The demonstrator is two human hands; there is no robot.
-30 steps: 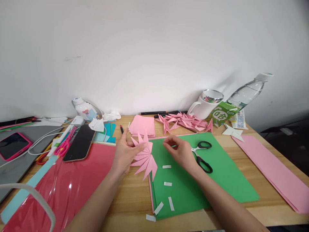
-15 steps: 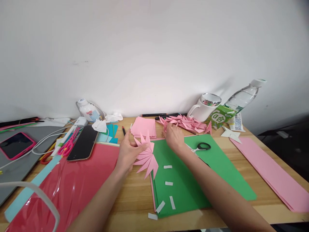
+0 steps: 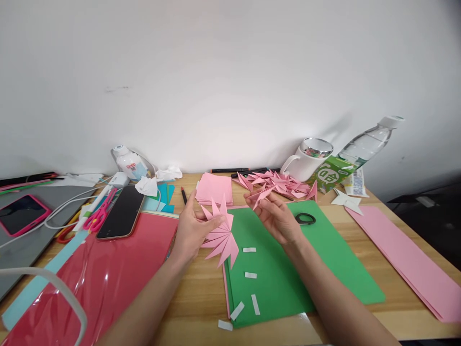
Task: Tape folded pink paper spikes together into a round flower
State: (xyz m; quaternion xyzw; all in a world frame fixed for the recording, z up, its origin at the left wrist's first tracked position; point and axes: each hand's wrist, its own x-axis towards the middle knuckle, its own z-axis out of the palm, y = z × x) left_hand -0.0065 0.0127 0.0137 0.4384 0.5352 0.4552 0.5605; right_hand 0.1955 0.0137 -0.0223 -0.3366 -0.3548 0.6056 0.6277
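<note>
My left hand (image 3: 192, 228) pinches a pink folded-paper fan (image 3: 226, 242), its pointed pieces spreading from one centre like part of a star. Between the fingers of my right hand (image 3: 279, 218) is a single pink folded paper piece (image 3: 260, 194), raised over the back edge of the green paper sheets (image 3: 288, 269). Behind it lies a pile of similar pink folded pieces (image 3: 279, 182). A stack of pink paper squares (image 3: 215, 188) sits behind the fan. Scissors with black handles (image 3: 305, 219) rest on the green sheets, partly hidden by my right hand and forearm.
Several white paper strips (image 3: 251, 275) lie on and beside the green sheets. A white mug (image 3: 306, 163), a green packet (image 3: 330, 173) and a tilted water bottle (image 3: 367, 144) stand back right. Left are a phone (image 3: 121, 213), pink scissors (image 3: 101, 211) and red sheets (image 3: 118, 269).
My right hand has drawn back from the pile towards me, now with one pink folded piece in its fingers. My left hand keeps hold of the fan, nearly unmoved.
</note>
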